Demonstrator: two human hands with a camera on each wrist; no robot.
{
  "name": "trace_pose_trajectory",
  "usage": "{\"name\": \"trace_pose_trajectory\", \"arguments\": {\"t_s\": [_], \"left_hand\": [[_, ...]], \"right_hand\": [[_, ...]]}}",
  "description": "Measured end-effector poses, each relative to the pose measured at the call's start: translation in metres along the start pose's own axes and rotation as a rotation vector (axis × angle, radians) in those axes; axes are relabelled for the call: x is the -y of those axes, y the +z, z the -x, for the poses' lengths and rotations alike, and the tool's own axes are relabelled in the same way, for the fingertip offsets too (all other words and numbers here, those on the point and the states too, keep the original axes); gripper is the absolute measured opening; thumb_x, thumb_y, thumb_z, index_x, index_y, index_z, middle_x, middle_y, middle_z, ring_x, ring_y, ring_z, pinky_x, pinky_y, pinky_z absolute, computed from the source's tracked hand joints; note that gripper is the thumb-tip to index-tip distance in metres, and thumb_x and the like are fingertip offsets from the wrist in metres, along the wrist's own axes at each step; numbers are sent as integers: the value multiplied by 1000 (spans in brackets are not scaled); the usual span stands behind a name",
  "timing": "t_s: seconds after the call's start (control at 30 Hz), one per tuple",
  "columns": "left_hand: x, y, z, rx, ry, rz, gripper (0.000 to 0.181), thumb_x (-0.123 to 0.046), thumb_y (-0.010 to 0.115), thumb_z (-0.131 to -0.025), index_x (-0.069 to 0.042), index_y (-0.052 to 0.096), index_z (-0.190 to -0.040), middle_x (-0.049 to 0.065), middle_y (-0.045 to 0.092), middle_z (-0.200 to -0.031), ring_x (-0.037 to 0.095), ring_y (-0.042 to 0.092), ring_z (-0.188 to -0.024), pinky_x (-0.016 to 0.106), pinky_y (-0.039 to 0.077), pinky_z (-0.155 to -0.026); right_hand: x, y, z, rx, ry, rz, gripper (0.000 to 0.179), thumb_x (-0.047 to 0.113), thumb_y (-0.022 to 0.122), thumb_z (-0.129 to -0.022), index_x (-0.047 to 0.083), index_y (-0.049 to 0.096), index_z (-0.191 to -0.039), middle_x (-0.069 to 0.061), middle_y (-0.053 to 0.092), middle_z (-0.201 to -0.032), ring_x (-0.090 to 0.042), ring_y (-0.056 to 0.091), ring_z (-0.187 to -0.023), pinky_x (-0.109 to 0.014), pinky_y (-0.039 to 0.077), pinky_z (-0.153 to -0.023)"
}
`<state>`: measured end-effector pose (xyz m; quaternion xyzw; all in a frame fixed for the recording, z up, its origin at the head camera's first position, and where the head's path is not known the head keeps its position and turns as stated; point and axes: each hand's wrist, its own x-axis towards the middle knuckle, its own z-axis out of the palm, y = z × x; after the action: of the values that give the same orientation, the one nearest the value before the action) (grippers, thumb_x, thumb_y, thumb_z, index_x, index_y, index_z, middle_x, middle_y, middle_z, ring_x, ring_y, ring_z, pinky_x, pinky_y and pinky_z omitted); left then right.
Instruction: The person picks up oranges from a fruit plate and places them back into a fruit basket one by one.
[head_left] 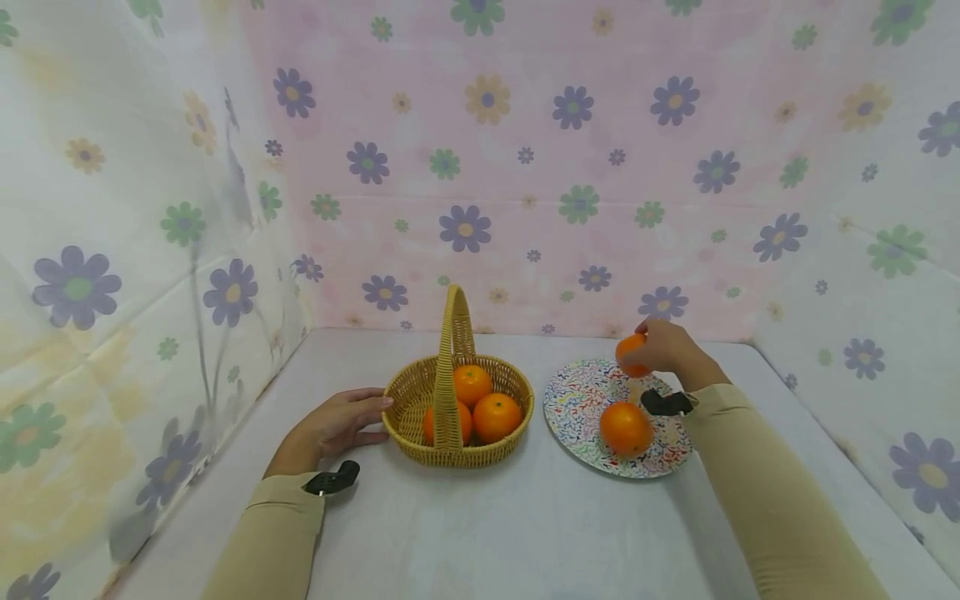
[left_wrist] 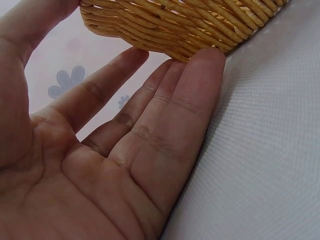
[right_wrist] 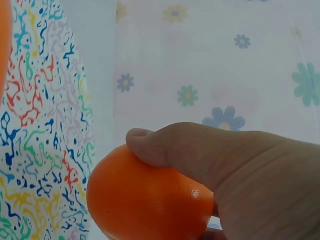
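An orange (right_wrist: 150,200) is gripped in my right hand (head_left: 667,348), thumb over its near side, above the back of a round plate (head_left: 573,400) with a multicoloured squiggle pattern. A second orange (head_left: 626,429) lies on that plate, in front of the hand. My left hand (head_left: 341,423) touches the left side of a woven basket (head_left: 465,457) with its fingertips; the left wrist view shows those fingers (left_wrist: 170,115) mostly straight against the weave. Inside the basket, 3 oranges (head_left: 497,417) sit together under its tall handle (head_left: 447,375), which partly covers one of them.
Both basket and plate stand on a white-covered table (head_left: 480,533), the plate to the right. Flower-printed cloth walls (head_left: 525,167) enclose the table at the back and on both sides. A small black device is strapped at each wrist.
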<state>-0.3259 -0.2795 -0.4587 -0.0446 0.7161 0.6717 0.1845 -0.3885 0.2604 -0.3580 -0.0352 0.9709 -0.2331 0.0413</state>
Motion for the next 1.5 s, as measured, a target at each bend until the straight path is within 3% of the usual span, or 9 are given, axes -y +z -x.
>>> {"name": "trace_pose_trajectory", "arguments": {"t_s": [0.47,1.1,1.5], "left_hand": [[0,0,1,3,2,-4,72,-29,71,-100,-2,35,-157,18,50,-155,22,64,-125,46,60,-99],[0,0,1,6,-2,18,73,-28,72,-99,-1,37,-156,17,52,-153,20,66,-121,46,60,-99],[-1,1,3,-2,2,5,74,-29,73,-98,-1,37,-157,18,52,-154,21,65,-123,46,60,-99]], "right_hand": [[27,3,1,-44,-54,-49,79,28,83,-82,-6,45,-143,-29,60,-129,-41,60,-105,-54,58,-95],[61,6,3,-69,-157,-49,73,29,83,-83,-4,52,-140,-25,63,-125,-39,61,-106,-53,57,-94],[90,19,5,-58,-193,-89,72,25,87,-80,4,53,-140,-17,62,-127,-35,61,-108,-50,59,-97]]}}
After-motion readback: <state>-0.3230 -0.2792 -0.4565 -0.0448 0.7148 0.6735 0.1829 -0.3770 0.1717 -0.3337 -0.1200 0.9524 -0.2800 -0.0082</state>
